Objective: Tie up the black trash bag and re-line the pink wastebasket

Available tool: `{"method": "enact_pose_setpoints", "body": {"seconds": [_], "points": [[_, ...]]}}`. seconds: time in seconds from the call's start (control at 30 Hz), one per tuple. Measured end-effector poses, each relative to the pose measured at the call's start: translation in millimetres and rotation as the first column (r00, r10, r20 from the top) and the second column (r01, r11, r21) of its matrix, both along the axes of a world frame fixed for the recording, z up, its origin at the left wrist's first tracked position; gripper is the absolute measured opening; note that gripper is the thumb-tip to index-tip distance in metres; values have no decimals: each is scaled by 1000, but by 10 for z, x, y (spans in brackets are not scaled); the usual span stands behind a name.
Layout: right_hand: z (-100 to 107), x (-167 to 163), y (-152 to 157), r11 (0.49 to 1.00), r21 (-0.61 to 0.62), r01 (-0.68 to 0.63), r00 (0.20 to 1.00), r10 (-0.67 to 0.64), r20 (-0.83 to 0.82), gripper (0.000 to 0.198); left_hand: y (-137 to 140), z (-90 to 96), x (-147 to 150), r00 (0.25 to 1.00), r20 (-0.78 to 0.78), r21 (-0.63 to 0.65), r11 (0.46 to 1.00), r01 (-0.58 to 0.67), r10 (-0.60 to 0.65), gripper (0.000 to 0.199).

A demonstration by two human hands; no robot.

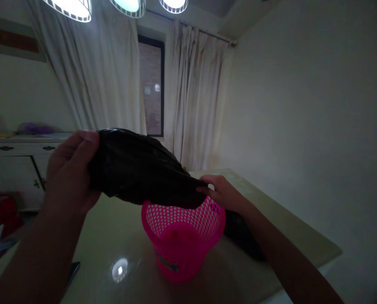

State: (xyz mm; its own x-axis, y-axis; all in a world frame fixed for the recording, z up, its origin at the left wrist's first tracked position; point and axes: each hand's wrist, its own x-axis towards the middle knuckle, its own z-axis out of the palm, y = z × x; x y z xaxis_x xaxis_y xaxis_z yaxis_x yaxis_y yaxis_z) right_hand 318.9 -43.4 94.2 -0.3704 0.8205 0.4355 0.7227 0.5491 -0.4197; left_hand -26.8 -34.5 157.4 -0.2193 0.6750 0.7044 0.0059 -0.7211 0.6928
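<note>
My left hand [68, 171] is raised and grips one end of a black plastic bag [138, 169]. My right hand [222, 192] pinches the bag's other end, low at the far rim of a pink mesh basket [180, 242]. The bag hangs stretched between both hands, just above the basket's opening. The basket stands upright on a pale glossy table [119, 236]. A dark object [242, 234], partly hidden by my right forearm, lies on the table to the right of the basket.
A white sideboard [20, 164] with drawers stands at the left wall, a red thing [0, 213] below it. Pale curtains [191, 101] frame a dark window [152, 88]. A small dark flat object [73, 270] lies near the table's left edge. Lamps hang overhead.
</note>
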Motion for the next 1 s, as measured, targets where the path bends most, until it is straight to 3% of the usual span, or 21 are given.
{"method": "enact_pose_setpoints", "body": {"seconds": [0.1, 0.17, 0.2, 0.23, 0.27, 0.3, 0.37, 0.4, 0.47, 0.53, 0.57, 0.63, 0.67, 0.73, 0.77, 0.83, 0.93, 1.0], "points": [[23, 132, -23, 987, -140, -83, 990, 98, 104, 9, 128, 37, -33, 962, 28, 56, 961, -271, 270, 36], [7, 186, -25, 966, -230, -115, 970, 159, 184, 8, 185, 66, -53, 824, -79, 217, 817, -535, 561, 39], [-4, 208, -27, 956, -264, -125, 961, 183, 206, 8, 207, 86, -66, 746, -122, 288, 742, -605, 655, 42], [-12, 225, -32, 946, -293, -138, 955, 205, 213, 8, 227, 108, -77, 711, -136, 309, 711, -631, 690, 44], [-12, 238, -40, 934, -322, -156, 951, 229, 205, 8, 243, 131, -81, 734, -114, 273, 732, -624, 669, 48], [-1, 247, -51, 918, -357, -175, 948, 255, 192, 8, 254, 152, -74, 802, -70, 187, 798, -573, 593, 50], [58, 251, -70, 876, -438, -201, 943, 294, 156, 13, 253, 175, -16, 915, 84, 17, 918, -397, 394, 52], [103, 246, -73, 858, -472, -205, 945, 299, 133, 19, 237, 173, 37, 943, 134, -4, 952, -305, 303, 52], [204, 220, -46, 854, -480, -199, 966, 253, 49, 39, 167, 147, 185, 991, 71, 69, 990, -120, 116, 45], [292, 167, 32, 917, -356, -178, 983, 151, -103, 63, 51, 106, 370, 985, -150, 147, 983, 107, -85, 37], [323, 128, 86, 956, -252, -151, 978, 106, -182, 74, -18, 87, 466, 939, -291, 143, 963, 230, -181, 35], [359, 34, 198, 992, -57, -113, 960, 95, -263, 89, -162, 62, 638, 773, -555, 84, 904, 420, -308, 26], [365, -14, 246, 992, 3, -128, 960, 125, -251, 87, -229, 57, 702, 658, -666, 29, 870, 492, -350, 21], [354, -82, 303, 980, 61, -192, 968, 199, -152, 63, -327, 49, 757, 409, -805, -121, 794, 595, -429, 25], [338, -91, 309, 975, 77, -209, 971, 216, -99, 47, -348, 37, 744, 315, -827, -196, 765, 614, -465, 31], [275, -37, 280, 978, 109, -179, 981, 186, -57, 27, -317, -34, 643, 244, -824, -295, 755, 585, -511, 40], [91, 215, 183, 994, 66, -88, 985, 97, -145, 28, -91, -317, 384, 354, -819, -298, 862, 411, -452, 43], [-86, 437, 110, 999, 17, -47, 979, 50, -200, 31, 115, -603, 214, 408, -866, -224, 953, 203, -290, 42]]}}
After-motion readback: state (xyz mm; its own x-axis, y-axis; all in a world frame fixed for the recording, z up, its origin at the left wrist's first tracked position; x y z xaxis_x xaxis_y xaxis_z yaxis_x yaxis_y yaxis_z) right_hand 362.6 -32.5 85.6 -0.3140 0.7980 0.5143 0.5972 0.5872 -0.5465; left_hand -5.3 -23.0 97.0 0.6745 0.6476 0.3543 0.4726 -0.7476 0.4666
